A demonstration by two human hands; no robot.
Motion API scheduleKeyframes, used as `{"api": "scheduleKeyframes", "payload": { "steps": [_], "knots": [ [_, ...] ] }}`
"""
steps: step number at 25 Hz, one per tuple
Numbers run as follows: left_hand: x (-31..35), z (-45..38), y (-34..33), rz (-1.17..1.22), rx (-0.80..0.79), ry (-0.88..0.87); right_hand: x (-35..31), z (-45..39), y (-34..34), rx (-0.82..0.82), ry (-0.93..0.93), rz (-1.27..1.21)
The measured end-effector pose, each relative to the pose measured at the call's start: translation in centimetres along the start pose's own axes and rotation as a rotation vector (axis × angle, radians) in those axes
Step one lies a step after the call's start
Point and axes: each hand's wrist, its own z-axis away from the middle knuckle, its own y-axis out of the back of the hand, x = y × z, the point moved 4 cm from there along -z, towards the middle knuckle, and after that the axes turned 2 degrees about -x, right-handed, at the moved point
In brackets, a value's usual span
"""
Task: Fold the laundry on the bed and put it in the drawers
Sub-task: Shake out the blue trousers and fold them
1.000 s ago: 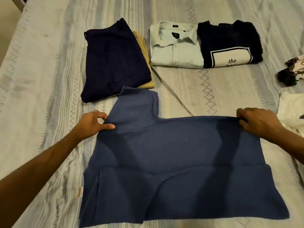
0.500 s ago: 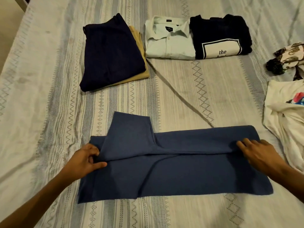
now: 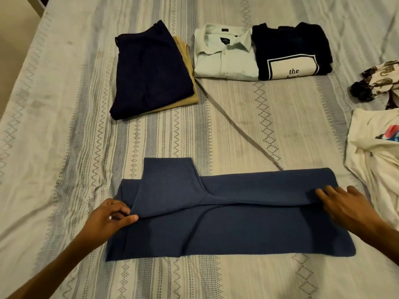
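Note:
A blue sweater (image 3: 226,225) lies on the bed (image 3: 64,126) in front of me, its upper half folded down over the lower half, with the collar flap sticking up at the left. My left hand (image 3: 110,219) pinches the left end of the folded edge between thumb and fingers. At the right end of that edge my right hand (image 3: 343,206) holds the cloth with its fingers spread over it.
Folded clothes lie at the far side: dark navy trousers (image 3: 149,72) on a tan garment (image 3: 187,83), a pale shirt (image 3: 224,55) and a black printed sweater (image 3: 291,55). Unfolded at the right edge lie a white printed T-shirt (image 3: 375,152) and a patterned cloth (image 3: 377,80).
Both hands have drawn the sweater's top edge toward me, folding its upper half over the lower half. In the last half second they moved little.

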Motion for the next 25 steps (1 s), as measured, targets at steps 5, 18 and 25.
{"api": "scheduleKeyframes", "payload": {
  "steps": [5,18,25],
  "knots": [
    [1.3,-1.7,-1.1,-0.529,0.079,-0.321,0.1,-2.1,2.7,0.209,0.030,-0.059],
    [13.1,-21.6,4.6,0.279,-0.153,0.351,9.5,-17.6,9.9,-0.048,-0.394,-0.353],
    [8.0,-14.2,4.4,-0.301,0.283,-0.193,-0.6,-9.8,5.1,0.245,-0.097,-0.527]
  ]
}}
